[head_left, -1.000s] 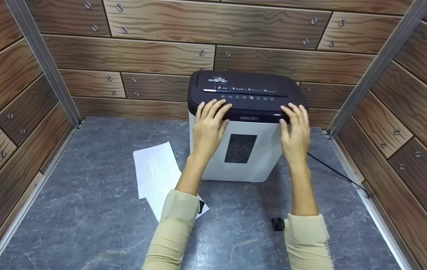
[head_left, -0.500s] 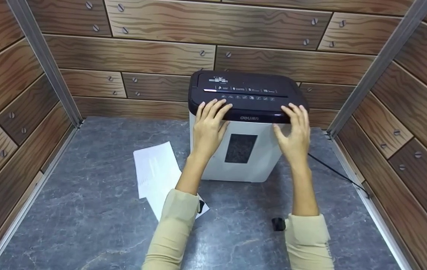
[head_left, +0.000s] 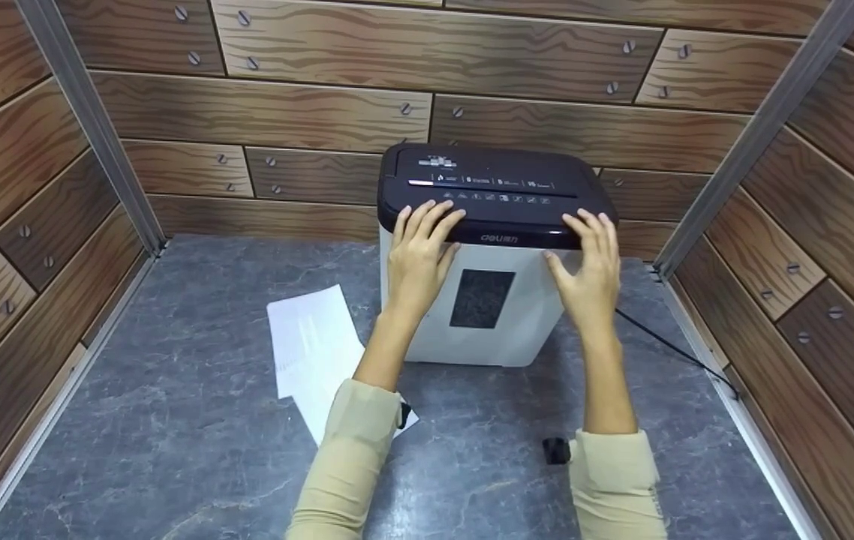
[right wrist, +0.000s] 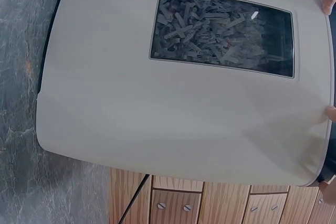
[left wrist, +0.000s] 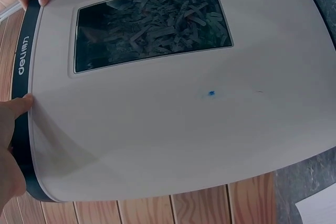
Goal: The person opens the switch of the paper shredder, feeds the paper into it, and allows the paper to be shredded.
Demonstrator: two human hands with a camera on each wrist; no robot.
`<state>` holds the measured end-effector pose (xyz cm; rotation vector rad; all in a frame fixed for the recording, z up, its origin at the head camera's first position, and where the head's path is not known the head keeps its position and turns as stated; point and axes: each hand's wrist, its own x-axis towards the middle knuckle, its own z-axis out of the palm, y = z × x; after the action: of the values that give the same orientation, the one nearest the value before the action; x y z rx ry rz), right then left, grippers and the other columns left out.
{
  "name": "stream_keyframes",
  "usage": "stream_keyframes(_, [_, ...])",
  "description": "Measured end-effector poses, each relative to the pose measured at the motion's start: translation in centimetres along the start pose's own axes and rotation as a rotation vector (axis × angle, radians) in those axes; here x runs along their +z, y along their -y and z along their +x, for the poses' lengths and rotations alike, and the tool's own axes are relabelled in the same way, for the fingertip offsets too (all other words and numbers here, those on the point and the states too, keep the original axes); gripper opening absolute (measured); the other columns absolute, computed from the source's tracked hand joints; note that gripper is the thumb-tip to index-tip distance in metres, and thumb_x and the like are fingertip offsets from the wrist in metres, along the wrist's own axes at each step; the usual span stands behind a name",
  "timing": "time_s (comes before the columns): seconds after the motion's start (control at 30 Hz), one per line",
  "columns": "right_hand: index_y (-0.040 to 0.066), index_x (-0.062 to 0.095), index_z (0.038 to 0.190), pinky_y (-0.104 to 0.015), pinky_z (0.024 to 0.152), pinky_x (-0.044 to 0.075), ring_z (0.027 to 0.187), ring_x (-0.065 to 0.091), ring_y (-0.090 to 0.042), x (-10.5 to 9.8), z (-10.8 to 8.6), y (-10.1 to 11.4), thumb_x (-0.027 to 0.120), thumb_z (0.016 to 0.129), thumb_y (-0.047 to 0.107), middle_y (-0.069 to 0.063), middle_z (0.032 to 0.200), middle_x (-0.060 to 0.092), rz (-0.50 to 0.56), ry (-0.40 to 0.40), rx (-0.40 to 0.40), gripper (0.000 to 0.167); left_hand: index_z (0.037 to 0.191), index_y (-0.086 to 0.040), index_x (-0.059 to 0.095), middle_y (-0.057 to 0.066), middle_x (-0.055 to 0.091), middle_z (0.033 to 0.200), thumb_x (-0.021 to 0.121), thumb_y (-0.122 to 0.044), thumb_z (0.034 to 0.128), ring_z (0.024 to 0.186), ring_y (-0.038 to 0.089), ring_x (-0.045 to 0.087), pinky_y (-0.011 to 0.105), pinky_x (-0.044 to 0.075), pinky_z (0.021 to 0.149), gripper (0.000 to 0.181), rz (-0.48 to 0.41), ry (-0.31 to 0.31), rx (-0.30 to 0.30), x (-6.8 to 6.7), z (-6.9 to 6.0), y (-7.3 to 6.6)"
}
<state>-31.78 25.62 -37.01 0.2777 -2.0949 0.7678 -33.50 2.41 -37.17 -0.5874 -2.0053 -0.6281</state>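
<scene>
A paper shredder point(head_left: 427, 330) with a dark lid point(head_left: 509, 165) and pale body stands upright at the back. My left hand point(head_left: 416, 274) grips the lid's front edge left of centre, fingers bent over the top, thumb at the seam below. At the right front corner my right hand point(head_left: 593, 277) holds the same edge, its thumb lower on the pale front. In the left wrist view, my left thumb point(left wrist: 22, 105) touches the seam. Paper scraps show behind the window point(right wrist: 223, 34) in the right wrist view.
Sheets of white paper point(head_left: 311, 337) lie left of the shredder, partly under my left forearm. A black cord point(head_left: 671, 345) runs to the right wall. Wood-patterned walls point(head_left: 322, 45) enclose the grey marbled surface point(head_left: 172, 420) on three sides.
My right thumb has slid left and down from the lid's dark edge onto the pale front. The left hand, the shredder and the paper stay where they were.
</scene>
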Motion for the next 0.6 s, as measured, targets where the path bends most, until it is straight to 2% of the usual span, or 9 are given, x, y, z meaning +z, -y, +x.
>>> stream_keyframes(0.6, [0.011,0.057,0.123,-0.035,0.108,0.015,0.131,0.025,-0.02,-0.14,-0.03,0.06,0.075,0.076,0.011,-0.006,0.132,0.048,0.007,0.003,-0.005,0.05,0.118,-0.014,0.061,0.002,0.055,0.125,0.071,-0.016,0.0801,0.121,0.019,0.041,0.034,0.015,0.109,0.039,0.0,-0.015,0.008,0.16,0.01,0.11])
